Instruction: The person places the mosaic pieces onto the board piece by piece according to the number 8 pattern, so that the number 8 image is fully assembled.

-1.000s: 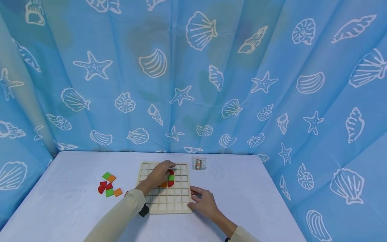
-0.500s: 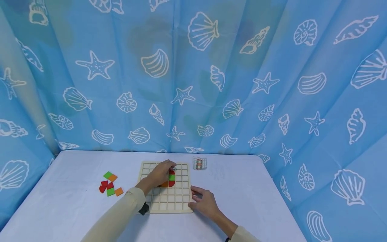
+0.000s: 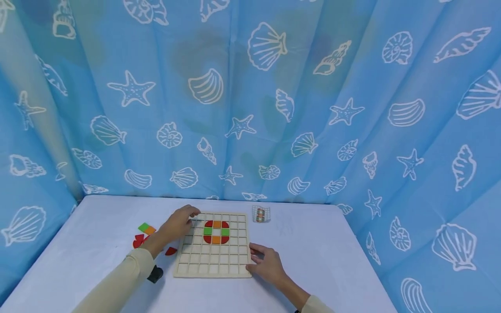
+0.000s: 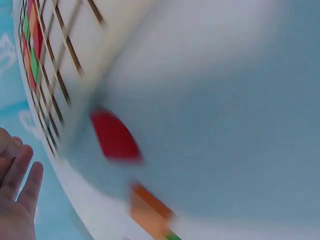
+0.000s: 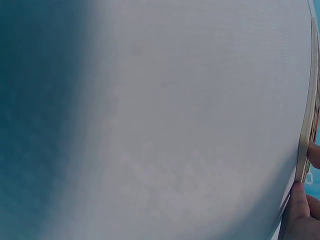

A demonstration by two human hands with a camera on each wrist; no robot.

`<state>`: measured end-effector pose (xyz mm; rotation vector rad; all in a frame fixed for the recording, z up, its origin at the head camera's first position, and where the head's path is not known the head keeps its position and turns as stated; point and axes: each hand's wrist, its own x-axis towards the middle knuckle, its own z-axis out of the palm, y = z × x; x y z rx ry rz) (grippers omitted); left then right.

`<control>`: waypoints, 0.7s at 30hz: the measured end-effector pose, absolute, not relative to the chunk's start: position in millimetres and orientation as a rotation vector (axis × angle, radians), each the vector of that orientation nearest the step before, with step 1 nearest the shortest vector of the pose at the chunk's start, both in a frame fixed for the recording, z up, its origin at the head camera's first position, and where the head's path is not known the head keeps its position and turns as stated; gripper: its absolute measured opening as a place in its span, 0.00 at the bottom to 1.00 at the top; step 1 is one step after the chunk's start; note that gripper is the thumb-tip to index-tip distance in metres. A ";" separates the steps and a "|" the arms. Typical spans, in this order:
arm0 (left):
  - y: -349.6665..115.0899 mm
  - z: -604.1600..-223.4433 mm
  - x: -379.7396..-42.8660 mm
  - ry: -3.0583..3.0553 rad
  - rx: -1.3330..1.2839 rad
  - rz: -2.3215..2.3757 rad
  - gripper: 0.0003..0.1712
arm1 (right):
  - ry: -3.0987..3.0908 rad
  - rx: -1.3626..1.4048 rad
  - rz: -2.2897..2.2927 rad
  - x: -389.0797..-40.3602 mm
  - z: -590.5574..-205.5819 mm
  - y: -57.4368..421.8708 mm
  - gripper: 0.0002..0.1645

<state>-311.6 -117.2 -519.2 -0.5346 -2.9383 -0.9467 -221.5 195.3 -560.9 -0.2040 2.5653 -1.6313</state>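
Head view shows me one pale gridded board (image 3: pixel 207 269) lying flat on the white table (image 3: pixel 313 261), and I take everything's place from it. Eight flat pieces sit in the board's far half, ringed around one bare cell: four red corner pieces (image 3: pixel 225 239), rounded sides outward, two orange squares (image 3: pixel 216 239) at far and near, and two green squares (image 3: pixel 208 231) at left and right. To the board's left I count a loose green square (image 3: pixel 143 227) touching a loose orange square (image 3: pixel 150 231), plus several loose red pieces (image 3: pixel 139 237) partly behind the forearm, so I cannot total them. One lone red piece (image 3: pixel 171 251) lies just beside the board's left edge. One small gridded card (image 3: pixel 261 214) is just right of its far right corner.

The left hand (image 3: pixel 178 224) is over the board's far left edge, fingers loosely bent and somewhat apart; I cannot tell whether the fingertips touch the board. The right hand (image 3: pixel 270 263) rests against the right edge, thumb and fingers spread along it.

The board's side edges run away from the person, nearly square on; foreshortening keeps me from telling its long axis.
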 end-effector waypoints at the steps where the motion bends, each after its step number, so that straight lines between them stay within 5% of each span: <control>1: -125.1 -518.7 -309.9 -2.936 -0.518 -0.936 0.21 | 2.571 -0.206 -1.628 -221.7 -560.5 195.6 0.38; 21: -195.0 -523.4 -280.8 -3.129 -0.140 -0.530 0.23 | 2.546 -0.181 -1.655 -220.7 -560.3 192.8 0.39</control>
